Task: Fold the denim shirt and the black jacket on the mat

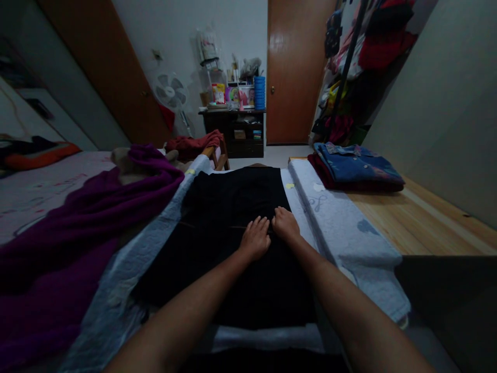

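A black garment [233, 197] lies spread over a pale patterned cloth [345, 228]. My left hand [256, 238] rests flat on the garment right of its middle, fingers a little apart. Close beside it, my right hand [285, 224] is at the garment's right part, its fingers curled together against the dark fabric. Whether cloth is pinched between those fingers is too dark to make out. A thin brownish line crosses the garment near both hands.
Folded blue and dark red clothes [359, 166] sit on a wooden surface [427, 217] at the right. A purple cloth [89, 217] drapes over the bed at the left. Behind stand a fan [171, 90], a dark cabinet [248, 134] and a wooden door [295, 77].
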The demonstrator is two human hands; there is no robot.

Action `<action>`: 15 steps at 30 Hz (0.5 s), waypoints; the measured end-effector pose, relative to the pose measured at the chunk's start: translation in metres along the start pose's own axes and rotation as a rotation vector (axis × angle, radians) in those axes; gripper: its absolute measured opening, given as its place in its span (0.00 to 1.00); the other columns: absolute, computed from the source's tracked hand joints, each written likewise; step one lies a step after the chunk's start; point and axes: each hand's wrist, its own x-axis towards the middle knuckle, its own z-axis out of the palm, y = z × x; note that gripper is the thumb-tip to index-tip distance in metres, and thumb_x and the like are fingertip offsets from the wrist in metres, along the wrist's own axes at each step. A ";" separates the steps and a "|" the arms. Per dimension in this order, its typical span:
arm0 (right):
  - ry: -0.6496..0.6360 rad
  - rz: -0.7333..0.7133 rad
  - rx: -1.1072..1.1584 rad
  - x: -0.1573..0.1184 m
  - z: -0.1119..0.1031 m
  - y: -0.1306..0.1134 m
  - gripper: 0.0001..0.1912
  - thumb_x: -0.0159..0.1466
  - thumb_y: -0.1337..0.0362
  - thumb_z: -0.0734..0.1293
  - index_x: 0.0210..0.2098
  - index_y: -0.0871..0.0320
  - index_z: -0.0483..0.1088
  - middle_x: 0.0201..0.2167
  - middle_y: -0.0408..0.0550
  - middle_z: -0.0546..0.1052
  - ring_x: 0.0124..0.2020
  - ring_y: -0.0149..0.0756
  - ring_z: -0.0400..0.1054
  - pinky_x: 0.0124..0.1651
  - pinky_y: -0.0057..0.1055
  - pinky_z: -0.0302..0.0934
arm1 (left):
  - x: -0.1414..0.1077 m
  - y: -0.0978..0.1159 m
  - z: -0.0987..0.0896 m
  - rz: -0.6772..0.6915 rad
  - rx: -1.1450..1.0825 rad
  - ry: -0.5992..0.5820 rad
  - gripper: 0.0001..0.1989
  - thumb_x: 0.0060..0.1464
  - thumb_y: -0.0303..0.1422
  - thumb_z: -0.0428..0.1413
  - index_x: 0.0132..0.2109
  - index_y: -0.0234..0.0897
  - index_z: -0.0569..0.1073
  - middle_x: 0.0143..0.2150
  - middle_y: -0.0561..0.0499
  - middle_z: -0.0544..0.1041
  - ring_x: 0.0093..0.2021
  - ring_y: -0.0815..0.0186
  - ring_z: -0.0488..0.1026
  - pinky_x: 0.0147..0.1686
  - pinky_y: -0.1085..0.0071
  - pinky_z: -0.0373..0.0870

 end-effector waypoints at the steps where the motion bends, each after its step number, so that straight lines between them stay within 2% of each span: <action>1: 0.002 -0.010 -0.005 -0.004 0.000 -0.001 0.22 0.66 0.65 0.52 0.55 0.67 0.64 0.58 0.60 0.67 0.60 0.44 0.57 0.61 0.35 0.46 | 0.000 0.001 0.000 -0.004 0.002 0.002 0.28 0.59 0.34 0.44 0.66 0.37 0.55 0.69 0.50 0.54 0.69 0.62 0.44 0.66 0.60 0.41; 5: -0.004 -0.011 -0.027 -0.022 0.004 -0.003 0.27 0.68 0.58 0.52 0.61 0.66 0.58 0.64 0.58 0.59 0.65 0.47 0.49 0.63 0.41 0.42 | 0.000 -0.001 0.000 0.006 -0.007 0.016 0.29 0.58 0.33 0.44 0.66 0.37 0.55 0.69 0.50 0.54 0.69 0.62 0.44 0.66 0.61 0.40; 10: -0.008 0.001 -0.054 -0.047 0.005 -0.008 0.31 0.68 0.51 0.52 0.65 0.62 0.54 0.66 0.55 0.55 0.67 0.48 0.43 0.64 0.45 0.38 | -0.002 -0.010 0.004 0.057 -0.073 0.028 0.27 0.59 0.32 0.43 0.66 0.36 0.56 0.69 0.50 0.54 0.69 0.64 0.44 0.67 0.61 0.40; 15: -0.007 0.098 -0.091 -0.064 0.004 -0.016 0.34 0.66 0.46 0.53 0.66 0.56 0.51 0.68 0.56 0.49 0.67 0.56 0.39 0.62 0.54 0.38 | -0.001 -0.016 0.009 0.074 -0.123 0.062 0.25 0.61 0.31 0.42 0.64 0.36 0.58 0.68 0.49 0.56 0.68 0.63 0.47 0.66 0.59 0.44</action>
